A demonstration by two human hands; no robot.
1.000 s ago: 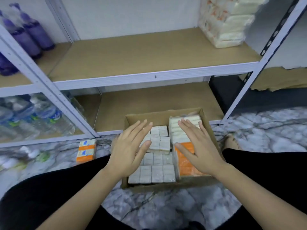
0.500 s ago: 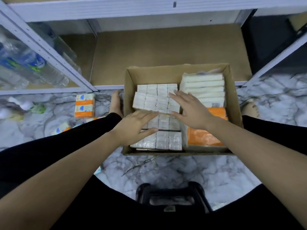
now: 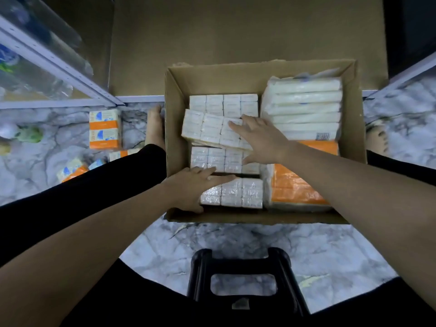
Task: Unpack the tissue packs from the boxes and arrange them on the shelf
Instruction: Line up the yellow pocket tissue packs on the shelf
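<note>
Tissue packs [image 3: 213,128] fill box [image 3: 259,74]; both hands rest flat on them.

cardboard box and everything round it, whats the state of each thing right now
cardboard box: open, on the floor, partly full
tilted block of small white packs: skewed, lying atop the rows below
left hand: fingers flat on the near small packs
right hand: spread over the tilted block
large white bundle: in the box's right side
orange-wrapped pack: in the box, near right
orange and white packs: out on the floor
shelf board: bare
</note>
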